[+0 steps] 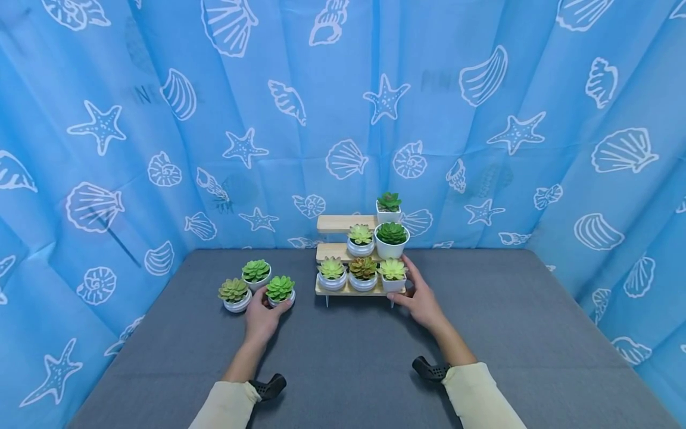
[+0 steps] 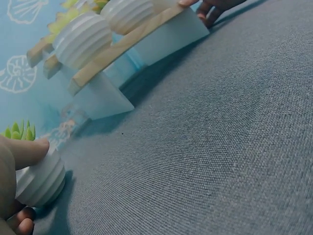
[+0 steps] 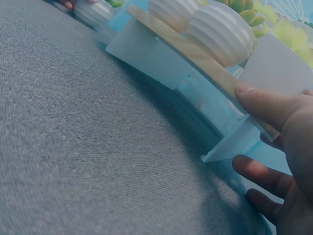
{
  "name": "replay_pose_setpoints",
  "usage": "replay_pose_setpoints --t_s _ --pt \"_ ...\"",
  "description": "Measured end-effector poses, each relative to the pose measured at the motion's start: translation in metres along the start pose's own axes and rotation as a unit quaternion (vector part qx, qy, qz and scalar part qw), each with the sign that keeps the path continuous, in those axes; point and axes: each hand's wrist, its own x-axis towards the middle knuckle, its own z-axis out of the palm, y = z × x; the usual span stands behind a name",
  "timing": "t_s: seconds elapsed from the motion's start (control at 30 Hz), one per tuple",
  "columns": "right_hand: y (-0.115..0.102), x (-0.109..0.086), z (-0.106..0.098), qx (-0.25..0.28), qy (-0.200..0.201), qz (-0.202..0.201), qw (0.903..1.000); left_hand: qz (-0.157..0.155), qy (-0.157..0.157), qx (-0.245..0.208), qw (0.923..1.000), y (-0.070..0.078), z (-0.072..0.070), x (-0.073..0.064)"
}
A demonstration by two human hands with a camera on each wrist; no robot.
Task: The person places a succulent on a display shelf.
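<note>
On the left, my left hand [image 1: 261, 322] grips a bright green potted succulent [image 1: 280, 289] by its ribbed white pot [image 2: 43, 181], the thumb across the near side. That pot is on or just over the cloth; which one, I cannot tell. A three-tier wooden plant stand [image 1: 343, 223] with frosted clear supports stands at the back centre. At its right end, my right hand [image 1: 424, 302] holds the lowest step, thumb [image 3: 264, 105] on the front edge beside a square white pot [image 3: 274, 66]. Some fingers hang below the step, and another reaches behind, partly hidden.
Two potted succulents, an olive one [image 1: 234, 293] and a green one [image 1: 256, 273], sit left of my left hand. The stand carries several more, including a dark green one [image 1: 388, 202] at top right. A blue shell-print curtain [image 1: 300, 137] surrounds the grey table [image 1: 343, 369].
</note>
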Motion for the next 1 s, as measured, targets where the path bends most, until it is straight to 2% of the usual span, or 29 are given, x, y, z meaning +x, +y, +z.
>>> replay_pose_setpoints --t_s 0.13,0.4,0.7,0.9,1.0 --pt "0.000 0.000 0.000 -0.001 0.000 -0.002 1.0000 -0.005 0.003 0.011 0.9999 0.001 0.001 0.001" --pt "-0.002 0.000 -0.002 -0.002 0.000 -0.002 1.0000 -0.025 -0.010 0.012 0.9996 0.005 0.001 0.004" --pt "-0.003 0.000 -0.001 0.003 0.000 -0.007 1.0000 -0.032 -0.030 -0.033 0.9985 0.015 -0.006 0.011" --pt "-0.002 -0.001 -0.001 0.003 0.001 -0.006 1.0000 -0.057 -0.048 -0.052 0.9959 0.029 -0.009 0.014" --pt "-0.001 0.000 -0.001 0.001 0.000 -0.005 1.0000 -0.059 -0.052 -0.063 0.9949 0.037 -0.009 0.016"
